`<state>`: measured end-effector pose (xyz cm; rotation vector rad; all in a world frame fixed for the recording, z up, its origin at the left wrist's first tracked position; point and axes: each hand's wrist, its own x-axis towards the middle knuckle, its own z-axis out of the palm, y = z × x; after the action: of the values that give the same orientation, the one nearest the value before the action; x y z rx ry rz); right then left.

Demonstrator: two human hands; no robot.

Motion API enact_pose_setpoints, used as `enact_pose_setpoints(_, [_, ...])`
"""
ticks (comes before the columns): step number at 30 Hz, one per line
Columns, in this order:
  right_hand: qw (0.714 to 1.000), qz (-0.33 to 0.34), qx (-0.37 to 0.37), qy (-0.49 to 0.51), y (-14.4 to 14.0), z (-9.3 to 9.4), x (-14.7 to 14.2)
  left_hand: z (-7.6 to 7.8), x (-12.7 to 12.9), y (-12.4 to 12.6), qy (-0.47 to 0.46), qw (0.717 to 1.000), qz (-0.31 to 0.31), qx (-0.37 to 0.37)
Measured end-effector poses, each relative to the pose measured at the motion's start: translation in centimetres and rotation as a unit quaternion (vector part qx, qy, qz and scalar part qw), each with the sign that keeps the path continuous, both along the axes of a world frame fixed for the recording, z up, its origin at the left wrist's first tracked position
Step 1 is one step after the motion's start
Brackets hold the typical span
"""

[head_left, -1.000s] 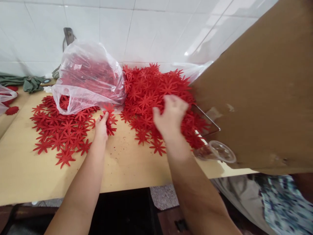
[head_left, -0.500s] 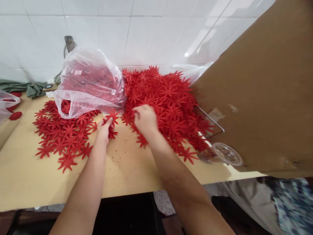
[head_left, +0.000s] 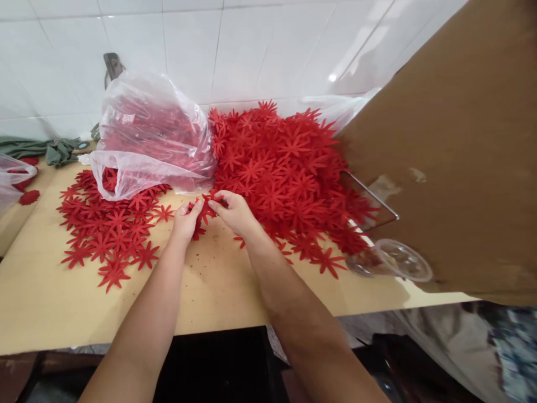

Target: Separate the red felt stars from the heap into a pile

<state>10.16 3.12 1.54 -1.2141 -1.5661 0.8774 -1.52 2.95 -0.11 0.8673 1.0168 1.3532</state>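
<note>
No readable labels anywhere. Left hand [head_left: 184, 219] and right hand [head_left: 235, 211] both pinch a red star-shaped felt flower [head_left: 204, 210], flat, thin-petalled, possibly several stacked, over the table [head_left: 218, 280] beside the big red pile [head_left: 285, 168].

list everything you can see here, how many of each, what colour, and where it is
red flower cut-outs: too many to count, red, one deep heap at the back middle of the table, one flat spread on the left
flower stack: a few, red, pinched between both hands
plastic bag: one, clear, holding red pieces, back left on the spread
second plastic bag: one, clear, far left edge
cardboard sheet: one, brown, right side
plastic cup: one, clear, lying by the cardboard
cloth: one, green, back left
table: one, pale wood
tiled wall: white, behind
left hand: one, fingers on the stack
right hand: one, fingers on the stack
</note>
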Motion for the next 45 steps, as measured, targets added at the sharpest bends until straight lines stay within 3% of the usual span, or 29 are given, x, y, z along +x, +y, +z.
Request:
enact_pose_setpoints(6, [0.993,-0.088,-0.014,0.077,0.2,-0.8,1.8,0.4,0.7,-0.5,-0.023,0.999,-0.042,-0.017])
enact_pose_setpoints(10, [0.986,-0.122,0.005,0.111,0.1,-0.8,2.0,0.4,0.8,-0.5,-0.001,0.999,-0.029,-0.017])
enact_pose_setpoints(15, [0.985,-0.08,-0.026,0.154,-0.5,-0.2,1.5,0.3,0.6,-0.3,0.045,0.999,0.009,-0.029])
enact_pose_setpoints(21, [0.967,-0.028,-0.032,0.252,-0.7,0.2,1.1,-0.3,0.7,0.0,0.06,0.998,-0.002,0.004])
enact_pose_setpoints(26, [0.971,0.036,-0.06,0.229,-0.5,-0.3,0.9,-0.3,0.8,0.2,0.058,0.998,0.014,-0.001])
enact_pose_setpoints(34, [0.983,-0.056,-0.012,0.175,0.1,-1.1,1.2,0.6,0.9,-0.6,0.034,0.999,-0.027,-0.018])
enact_pose_setpoints(39, [0.966,-0.153,0.004,0.208,0.6,-1.0,2.3,0.3,0.7,-0.5,0.029,0.999,-0.027,-0.03])
enact_pose_setpoints(41, [0.961,-0.132,-0.012,0.241,0.5,-0.9,2.5,0.3,0.7,-0.4,0.033,0.999,-0.017,-0.031])
enact_pose_setpoints(45, [0.965,-0.008,-0.069,0.254,-0.2,-0.4,2.2,0.4,0.8,-0.4,0.023,0.999,-0.009,-0.039])
